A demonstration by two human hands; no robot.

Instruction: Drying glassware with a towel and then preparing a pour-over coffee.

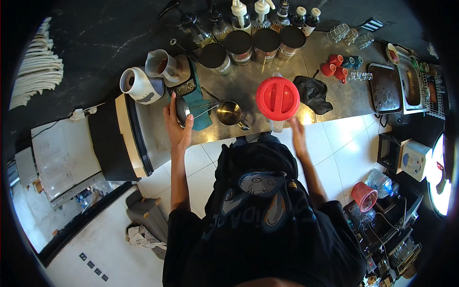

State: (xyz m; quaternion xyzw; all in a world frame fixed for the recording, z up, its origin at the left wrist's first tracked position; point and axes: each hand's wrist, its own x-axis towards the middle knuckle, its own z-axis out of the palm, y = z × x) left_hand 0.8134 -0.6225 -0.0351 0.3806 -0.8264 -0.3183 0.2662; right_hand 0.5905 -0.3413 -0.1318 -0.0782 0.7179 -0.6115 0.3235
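My left hand (181, 127) grips a round grey tool (182, 112) seen edge-on; thin metal rods reach from beside it towards a small steel pitcher (229, 113). Beneath the rods lies a teal cloth (202, 120). My right hand (298, 136) is blurred, its fingertips close to the rim of a red lid (278, 98) on a clear plastic pitcher (276, 126). Whether those fingers touch the lid is unclear. Right of the lid lies a crumpled black cloth (313, 94).
Several black-lidded jars (266, 45) line the back of the steel counter (247, 80), before pump bottles (241, 19). A measuring jug (157, 64) and white grinder-like appliance (141, 86) stand left. Rightward are red cups (335, 60), glasses (339, 32), a metal tray (385, 88) and a sink (410, 79).
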